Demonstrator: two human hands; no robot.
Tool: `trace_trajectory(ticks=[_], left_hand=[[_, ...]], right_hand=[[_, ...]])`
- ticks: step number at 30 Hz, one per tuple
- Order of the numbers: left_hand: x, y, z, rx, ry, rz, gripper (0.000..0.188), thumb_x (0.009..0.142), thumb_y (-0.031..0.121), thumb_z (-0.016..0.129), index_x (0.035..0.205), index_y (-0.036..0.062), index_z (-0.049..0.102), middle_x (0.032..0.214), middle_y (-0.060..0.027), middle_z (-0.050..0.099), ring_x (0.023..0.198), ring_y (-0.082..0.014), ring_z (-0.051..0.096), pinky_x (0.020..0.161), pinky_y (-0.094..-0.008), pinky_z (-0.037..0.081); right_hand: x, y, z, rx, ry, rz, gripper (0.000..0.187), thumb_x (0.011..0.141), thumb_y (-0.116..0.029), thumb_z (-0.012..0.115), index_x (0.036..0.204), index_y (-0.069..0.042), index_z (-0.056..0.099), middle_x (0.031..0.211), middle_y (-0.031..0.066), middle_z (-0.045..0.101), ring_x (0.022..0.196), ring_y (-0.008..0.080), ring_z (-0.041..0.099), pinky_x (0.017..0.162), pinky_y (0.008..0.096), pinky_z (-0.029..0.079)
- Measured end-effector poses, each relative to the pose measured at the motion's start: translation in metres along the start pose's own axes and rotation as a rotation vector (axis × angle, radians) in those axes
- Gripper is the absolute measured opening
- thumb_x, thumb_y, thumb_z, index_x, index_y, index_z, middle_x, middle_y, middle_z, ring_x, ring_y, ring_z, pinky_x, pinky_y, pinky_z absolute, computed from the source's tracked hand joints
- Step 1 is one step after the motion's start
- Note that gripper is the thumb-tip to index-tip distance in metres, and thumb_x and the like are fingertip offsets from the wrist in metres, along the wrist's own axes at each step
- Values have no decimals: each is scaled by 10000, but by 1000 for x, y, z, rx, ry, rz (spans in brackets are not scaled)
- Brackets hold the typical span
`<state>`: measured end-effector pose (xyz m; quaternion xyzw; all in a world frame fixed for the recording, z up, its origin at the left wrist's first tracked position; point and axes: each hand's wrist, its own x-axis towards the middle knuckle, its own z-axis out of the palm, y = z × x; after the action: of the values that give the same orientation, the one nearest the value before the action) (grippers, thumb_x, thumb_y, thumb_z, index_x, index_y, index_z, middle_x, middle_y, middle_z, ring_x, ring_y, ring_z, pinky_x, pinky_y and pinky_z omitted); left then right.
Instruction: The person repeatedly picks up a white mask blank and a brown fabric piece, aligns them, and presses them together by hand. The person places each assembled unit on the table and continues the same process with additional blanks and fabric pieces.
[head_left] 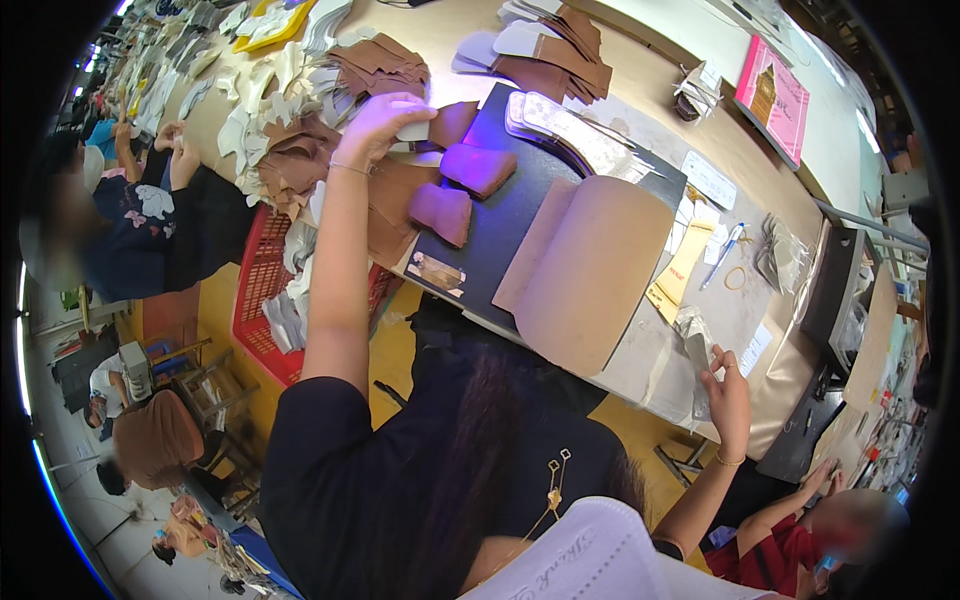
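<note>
My left hand [382, 128] reaches over the far left of the work board, its fingers closed on a small brown cut piece [453, 126] with a whitish edge. Just right of it, two padded brown pieces [479, 169] lie on the black mat [480, 245], tinted by violet light. A larger flat brown sheet [402, 205] lies below my left wrist. At the board's near right edge, my right hand [730, 398] has its fingers half curled and apart. Beside those fingers lies a crumpled, greyish translucent strip [694, 340]; any contact is unclear.
A curved tan board [600, 275] covers part of the mat, with stacked white pieces [560, 125] behind it. Piles of brown pieces [380, 70] stand at the far left. A red basket [262, 270] sits left of me. A pen [722, 255] lies right. Other people work on both sides.
</note>
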<state>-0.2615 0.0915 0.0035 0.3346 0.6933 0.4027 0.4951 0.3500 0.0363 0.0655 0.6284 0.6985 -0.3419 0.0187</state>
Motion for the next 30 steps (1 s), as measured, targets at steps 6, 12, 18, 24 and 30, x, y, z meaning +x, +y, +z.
trace_trajectory(ticks=[6,12,18,24,30], left_hand=[[-7,-5,-18,-526,-346,65,114,860,133,722,945,131,646,990,30,623,826,-95,603,823,-339,505],[-29,13,-16,-524,-315,117,149,923,106,642,1071,90,649,1259,-46,603,930,-134,634,879,-393,507],[-98,88,48,-228,-232,353,223,915,123,658,1101,1,652,1014,-72,694,883,-127,659,801,-276,536],[-165,101,152,-264,-475,138,239,907,163,685,1049,-25,647,896,-89,711,719,-115,682,614,-235,537],[-154,68,168,-152,-597,-153,359,937,268,649,1056,-69,609,789,-126,698,606,-147,693,517,-218,526]], right_hand=[[2,6,-1,22,-30,-32,294,858,7,643,1104,15,482,993,76,628,672,172,532,683,281,485],[-2,9,-1,154,25,-177,328,854,-3,661,1158,-22,539,913,35,582,627,124,501,588,241,445],[2,-10,-19,444,137,-76,166,891,-5,637,988,-14,503,913,-9,539,739,45,477,602,206,424],[12,-50,-36,763,383,-301,106,927,-26,625,1007,-31,555,917,-28,537,827,37,488,739,176,389],[5,-111,-32,966,217,-400,78,927,-65,644,969,-10,608,820,5,609,674,40,538,561,179,411]])
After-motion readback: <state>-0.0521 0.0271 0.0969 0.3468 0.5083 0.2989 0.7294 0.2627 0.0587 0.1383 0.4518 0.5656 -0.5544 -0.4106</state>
